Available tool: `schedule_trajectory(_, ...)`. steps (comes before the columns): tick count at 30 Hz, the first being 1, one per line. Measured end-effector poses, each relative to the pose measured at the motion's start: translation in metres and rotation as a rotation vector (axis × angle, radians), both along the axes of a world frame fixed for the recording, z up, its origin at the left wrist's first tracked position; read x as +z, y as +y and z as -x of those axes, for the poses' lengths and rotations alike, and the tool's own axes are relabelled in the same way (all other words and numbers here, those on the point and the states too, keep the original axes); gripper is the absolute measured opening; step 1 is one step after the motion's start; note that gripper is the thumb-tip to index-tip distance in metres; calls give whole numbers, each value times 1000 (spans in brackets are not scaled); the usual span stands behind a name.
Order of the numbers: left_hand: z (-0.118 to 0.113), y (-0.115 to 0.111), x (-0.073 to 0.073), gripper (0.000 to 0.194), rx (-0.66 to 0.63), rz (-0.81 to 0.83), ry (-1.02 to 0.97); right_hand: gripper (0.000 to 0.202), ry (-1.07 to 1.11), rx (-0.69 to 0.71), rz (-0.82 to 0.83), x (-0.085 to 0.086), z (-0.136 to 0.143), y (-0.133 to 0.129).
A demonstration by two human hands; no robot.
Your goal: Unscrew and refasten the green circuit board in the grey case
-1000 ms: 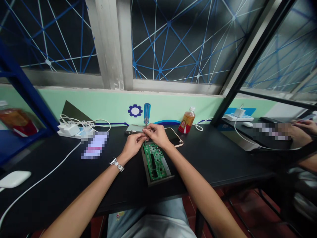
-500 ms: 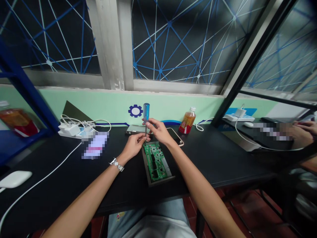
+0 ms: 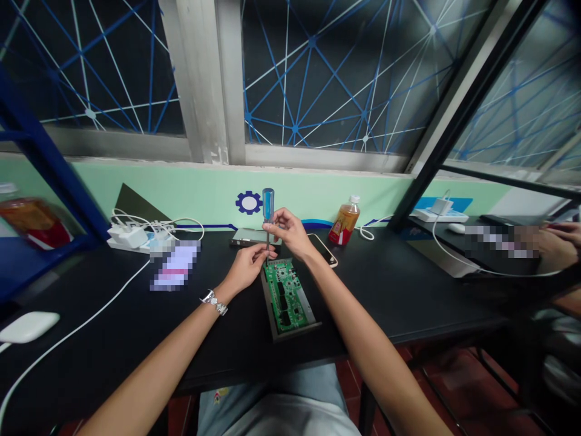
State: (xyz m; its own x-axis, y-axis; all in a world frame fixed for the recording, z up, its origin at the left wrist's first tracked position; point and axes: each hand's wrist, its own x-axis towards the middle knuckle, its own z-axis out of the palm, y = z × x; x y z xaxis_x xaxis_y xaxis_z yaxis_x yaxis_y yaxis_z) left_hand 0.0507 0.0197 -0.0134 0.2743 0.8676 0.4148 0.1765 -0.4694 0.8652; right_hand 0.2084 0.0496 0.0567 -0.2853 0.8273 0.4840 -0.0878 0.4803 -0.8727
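A screwdriver (image 3: 268, 204) with a clear blue handle stands upright, its tip at the far left corner of a green circuit board (image 3: 287, 293). The board sits in a dark metal tray (image 3: 296, 333) on the black table. My right hand (image 3: 290, 233) is closed, thumb and fingers pinching the bottom of the handle from the right. Lower down, my left hand (image 3: 249, 264) has its fingertips closed around the shaft near the tip, just beside the board's far edge. Those fingers hide the point of the screwdriver and whatever lies under it.
Behind my hands lie a flat grey case (image 3: 242, 236) and a phone (image 3: 323, 249). A drink bottle (image 3: 345, 221) stands to the right. At left are a power strip (image 3: 136, 242) with white cables, a blurred-out phone-like item (image 3: 177, 265) and a white mouse-like object (image 3: 29, 327). Another person's hand (image 3: 563, 233) shows far right.
My right hand's fingers have shifted a little around the lower handle, with the back of the hand slightly higher. My left hand, the screwdriver and the board stay practically in place.
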Motion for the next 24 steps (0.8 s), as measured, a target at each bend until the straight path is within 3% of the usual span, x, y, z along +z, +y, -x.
schedule_trajectory(8,0,0,2,29,-20,-8,20,31,-86,179,78,5,-9,-3)
schedule_trajectory(11,-1,-1,3,30,-30,4,9,30,-81,182,71,3,-11,0)
schedule_trajectory(17,-1,-5,2,30,-7,-15,8,40,-81,46,-34,2,-4,2)
schedule_trajectory(24,-12,-15,-12,21,255,-256,289,42,-155,-172,-184,6,1,-7)
